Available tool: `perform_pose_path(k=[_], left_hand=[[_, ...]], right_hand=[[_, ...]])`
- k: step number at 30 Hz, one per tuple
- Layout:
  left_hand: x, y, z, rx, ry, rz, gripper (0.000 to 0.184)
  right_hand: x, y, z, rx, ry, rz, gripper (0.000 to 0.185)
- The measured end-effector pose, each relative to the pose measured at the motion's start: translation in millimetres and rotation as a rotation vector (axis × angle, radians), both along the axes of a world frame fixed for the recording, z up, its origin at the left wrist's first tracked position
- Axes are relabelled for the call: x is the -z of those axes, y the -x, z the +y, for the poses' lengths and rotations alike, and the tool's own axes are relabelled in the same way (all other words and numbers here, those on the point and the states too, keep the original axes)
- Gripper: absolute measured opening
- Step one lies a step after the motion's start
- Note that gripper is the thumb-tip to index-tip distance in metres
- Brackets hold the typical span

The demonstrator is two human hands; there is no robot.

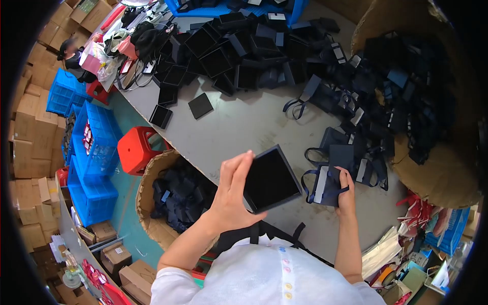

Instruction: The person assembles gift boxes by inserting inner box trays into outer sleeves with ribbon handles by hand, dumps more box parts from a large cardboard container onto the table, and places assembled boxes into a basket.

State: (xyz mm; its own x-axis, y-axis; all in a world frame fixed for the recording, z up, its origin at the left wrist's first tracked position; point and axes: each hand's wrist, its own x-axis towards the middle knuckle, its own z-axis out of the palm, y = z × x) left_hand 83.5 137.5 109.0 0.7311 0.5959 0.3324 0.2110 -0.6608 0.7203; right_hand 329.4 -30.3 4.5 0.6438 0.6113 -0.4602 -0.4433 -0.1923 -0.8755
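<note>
My left hand (231,195) is closed on the edge of a dark, square open box (272,179), its black inside facing up. The box is held above the grey table. My right hand (346,195) grips a small dark gift bag (330,194) with ribbon handles and a pale strip on its side. Just beyond that bag is a dark flat panel (341,155); whether it belongs to the bag I cannot tell. More dark bags with ribbon handles (371,170) lie beside my right hand. A flat dark square piece (201,105) rests farther off on the table.
A heap of dark boxes (246,76) covers the back of the grey table (234,122). Large cardboard cartons with dark items stand right (422,178) and left (145,190). A red stool (134,150) and blue crates (96,147) are at left. Another person (73,58) sits far left.
</note>
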Motion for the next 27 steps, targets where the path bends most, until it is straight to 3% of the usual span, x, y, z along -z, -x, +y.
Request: perform_pose_path(k=[5, 7, 12, 16, 21, 25, 27], left_hand=[[-1.8, -2.9, -3.7, 0.095, 0.03, -0.016, 0.105], [1.1, -2.7, -6.5, 0.08, 0.056, 0.129, 0.102], [12.2, -10.0, -19.8, 0.198, 0.143, 0.176, 0.098], [26.9, -9.2, -20.3, 0.287, 0.221, 0.265, 0.096], [36.3, -6.9, -21.9, 0.329, 0.267, 0.461, 0.095], [41.7, -1.3, -23.9, 0.299, 0.323, 0.414, 0.094], [43.9, -0.5, -23.4, 0.247, 0.299, 0.26, 0.088]], right_hand=[[4.2, 2.0, -3.1, -0.063, -0.006, -0.126, 0.028], [2.5, 6.7, 1.0, -0.09, 0.034, -0.255, 0.026], [-10.8, 19.7, 15.7, -0.264, 0.006, -0.348, 0.023], [-20.4, 22.8, 19.6, -0.264, 0.055, 0.004, 0.022], [-2.3, 30.8, 17.8, -0.32, 0.077, -0.139, 0.021], [-1.9, 34.7, 20.7, -0.365, 0.078, -0.255, 0.021], [-0.6, 32.6, 22.8, -0.363, 0.094, -0.276, 0.021]])
